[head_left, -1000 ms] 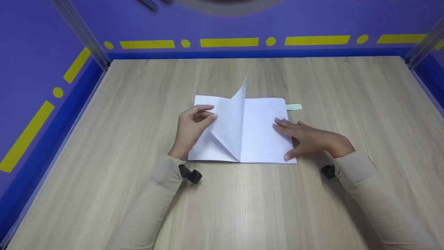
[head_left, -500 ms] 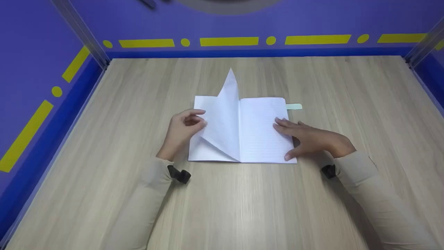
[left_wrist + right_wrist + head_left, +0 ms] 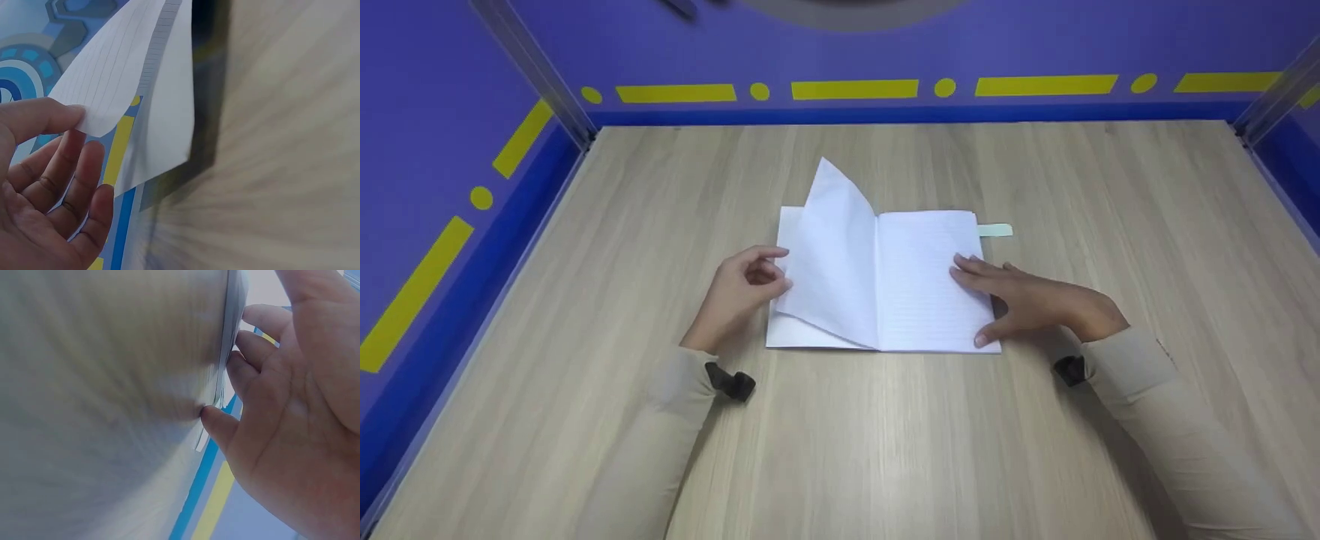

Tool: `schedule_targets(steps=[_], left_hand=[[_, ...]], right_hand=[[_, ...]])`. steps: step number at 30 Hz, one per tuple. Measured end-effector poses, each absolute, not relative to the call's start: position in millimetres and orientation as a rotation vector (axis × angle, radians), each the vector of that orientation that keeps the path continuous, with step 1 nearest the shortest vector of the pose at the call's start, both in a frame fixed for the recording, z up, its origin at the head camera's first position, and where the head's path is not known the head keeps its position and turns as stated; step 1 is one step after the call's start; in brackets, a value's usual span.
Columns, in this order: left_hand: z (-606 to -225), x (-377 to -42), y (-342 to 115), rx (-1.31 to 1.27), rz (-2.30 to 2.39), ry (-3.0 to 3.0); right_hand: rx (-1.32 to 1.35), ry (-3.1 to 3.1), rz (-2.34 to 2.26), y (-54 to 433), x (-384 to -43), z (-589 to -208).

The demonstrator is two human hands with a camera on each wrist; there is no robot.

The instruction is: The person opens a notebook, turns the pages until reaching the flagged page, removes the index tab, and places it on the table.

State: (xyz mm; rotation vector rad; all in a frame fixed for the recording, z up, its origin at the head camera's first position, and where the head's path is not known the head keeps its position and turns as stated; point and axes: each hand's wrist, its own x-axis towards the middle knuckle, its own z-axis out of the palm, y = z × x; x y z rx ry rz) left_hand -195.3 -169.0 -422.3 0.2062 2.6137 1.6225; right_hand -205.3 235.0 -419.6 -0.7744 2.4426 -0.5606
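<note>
An open notebook [image 3: 922,300] with faintly lined white pages lies on the table. One page [image 3: 836,262] is lifted and curves over the left half, its upper corner standing up. My left hand [image 3: 740,294] pinches that page near its lower outer corner; in the left wrist view the left hand [image 3: 53,185] has the page [image 3: 109,79] between thumb and index finger, the other fingers loosely bent. My right hand [image 3: 1027,300] rests with spread fingers on the right page's outer edge. In the right wrist view, the right hand [image 3: 281,399] has its fingertips along the notebook's edge.
A pale green tab [image 3: 996,230] sticks out from the notebook's right side. The wood-grain table [image 3: 885,450] meets blue panels [image 3: 660,60] with yellow markings at the back and left. A black wrist camera [image 3: 731,382] sits at the left sleeve.
My left hand has moved left and slightly toward me, carrying the lifted page from near the spine over the left half. The right hand has stayed in place.
</note>
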Motion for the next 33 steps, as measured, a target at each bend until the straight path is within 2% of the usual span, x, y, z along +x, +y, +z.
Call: schedule_targets(steps=[33], left_hand=[[-430.0,-191.9,-190.6,0.202,1.416,2.575]], right_hand=[[-0.737,2.44,-0.562,234.5,-202.7,-416.5]])
